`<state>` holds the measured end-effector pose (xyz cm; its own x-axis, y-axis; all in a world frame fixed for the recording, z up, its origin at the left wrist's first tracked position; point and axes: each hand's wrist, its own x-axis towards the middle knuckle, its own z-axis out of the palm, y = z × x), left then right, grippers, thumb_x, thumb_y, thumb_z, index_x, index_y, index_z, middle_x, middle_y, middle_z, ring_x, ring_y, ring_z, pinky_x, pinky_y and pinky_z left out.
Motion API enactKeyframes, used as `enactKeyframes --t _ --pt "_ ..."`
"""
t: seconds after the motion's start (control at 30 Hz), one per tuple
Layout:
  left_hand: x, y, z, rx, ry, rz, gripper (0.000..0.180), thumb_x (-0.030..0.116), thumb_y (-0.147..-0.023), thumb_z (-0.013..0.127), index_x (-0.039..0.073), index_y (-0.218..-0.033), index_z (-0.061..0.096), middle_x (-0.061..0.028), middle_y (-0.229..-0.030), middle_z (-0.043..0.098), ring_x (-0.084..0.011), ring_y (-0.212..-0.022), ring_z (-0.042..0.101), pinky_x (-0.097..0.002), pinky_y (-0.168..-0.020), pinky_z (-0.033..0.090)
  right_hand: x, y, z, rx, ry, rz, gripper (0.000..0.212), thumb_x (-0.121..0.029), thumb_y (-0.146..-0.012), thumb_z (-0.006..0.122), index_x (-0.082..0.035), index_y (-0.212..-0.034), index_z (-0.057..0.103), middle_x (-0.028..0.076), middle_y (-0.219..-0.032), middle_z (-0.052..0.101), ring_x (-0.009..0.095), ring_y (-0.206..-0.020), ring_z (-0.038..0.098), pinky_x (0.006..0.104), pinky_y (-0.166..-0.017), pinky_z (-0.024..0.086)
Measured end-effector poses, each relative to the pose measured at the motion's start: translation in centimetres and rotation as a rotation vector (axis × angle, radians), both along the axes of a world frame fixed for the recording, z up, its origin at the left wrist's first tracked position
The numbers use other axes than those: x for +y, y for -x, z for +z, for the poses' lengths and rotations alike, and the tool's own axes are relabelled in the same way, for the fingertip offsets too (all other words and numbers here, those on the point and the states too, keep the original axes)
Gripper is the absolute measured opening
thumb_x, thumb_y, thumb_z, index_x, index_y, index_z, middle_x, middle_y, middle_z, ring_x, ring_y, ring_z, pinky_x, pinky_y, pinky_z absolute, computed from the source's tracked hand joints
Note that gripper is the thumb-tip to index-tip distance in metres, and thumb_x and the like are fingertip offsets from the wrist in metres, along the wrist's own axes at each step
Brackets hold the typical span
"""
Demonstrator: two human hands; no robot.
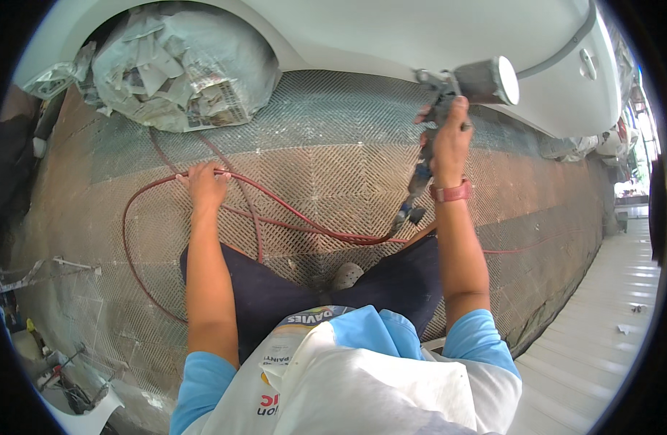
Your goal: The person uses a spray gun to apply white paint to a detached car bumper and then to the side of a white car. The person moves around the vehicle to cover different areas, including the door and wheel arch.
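Observation:
My right hand [450, 148] is wrapped round the handle of a dark spray gun [440, 105], held up close to a white car body [391, 32]. On the gun sits a grey paint cup [482, 81] with a white lid, tilted to the right. A red air hose [297, 210] runs from the fitting below the gun handle across to the left. My left hand [205, 183] is closed on this hose, well left of the gun, and the hose loops on down past it to the floor.
A wheel wrapped in plastic and paper [185, 69] fills the arch at upper left. More red hose trails over the patterned floor [326, 167]. White corrugated sheeting [587, 304] lies at right. Loose parts [65, 384] lie at lower left.

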<state>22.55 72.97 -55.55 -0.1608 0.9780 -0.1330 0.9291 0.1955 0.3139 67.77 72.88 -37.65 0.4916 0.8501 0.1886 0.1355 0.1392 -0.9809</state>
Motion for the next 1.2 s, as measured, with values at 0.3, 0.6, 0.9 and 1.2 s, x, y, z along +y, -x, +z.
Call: enactKeyframes --t 0.3,0.6,0.9,1.2 --pt "-0.9 3.2 -0.8 0.074 -0.037 0.163 0.024 0.029 -0.096 0.084 0.018 -0.117 0.078 -0.0041 -0.137 0.07 -0.0308 -0.146 0.05 -0.0754 -0.132 0.008 0.8 15.4 1.6 -0.074 -0.065 0.451 0.061 -0.054 -0.118 0.045 0.003 -0.119 0.068 0.012 -0.091 0.074 0.014 -0.069 0.068 0.026 -0.047 0.048" --pt "-1.1 0.4 2.6 -0.009 -0.227 -0.121 0.025 0.028 -0.094 0.085 0.013 -0.112 0.078 -0.0067 -0.114 0.074 -0.0324 -0.126 0.062 -0.0736 -0.131 0.012 0.1 3.0 3.5 -0.126 0.021 0.152 0.068 -0.059 -0.117 0.044 0.001 -0.102 0.07 0.01 -0.085 0.075 0.016 -0.07 0.072 0.0263 -0.046 0.049" --pt "-8.4 -6.4 11.9 -0.151 -0.391 -0.424 0.025 0.026 -0.094 0.083 0.004 -0.104 0.076 -0.0087 -0.099 0.069 -0.0327 -0.102 0.065 -0.0598 -0.129 0.026 -1.9 -16.7 5.7 -0.067 -0.033 -0.313 0.061 -0.056 -0.117 0.043 -0.001 -0.11 0.068 0.01 -0.084 0.074 0.018 -0.067 0.072 0.0292 -0.045 0.047" --pt "-11.6 -8.8 15.0 -0.127 -0.484 -0.362 0.025 0.027 -0.095 0.083 0.006 -0.106 0.075 -0.0091 -0.097 0.068 -0.032 -0.099 0.064 -0.0554 -0.121 0.036 0.1 -26.5 9.4 -0.087 -0.106 -0.533 0.062 -0.057 -0.116 0.043 0.001 -0.122 0.066 0.013 -0.089 0.074 0.022 -0.074 0.076 0.0303 -0.045 0.05"
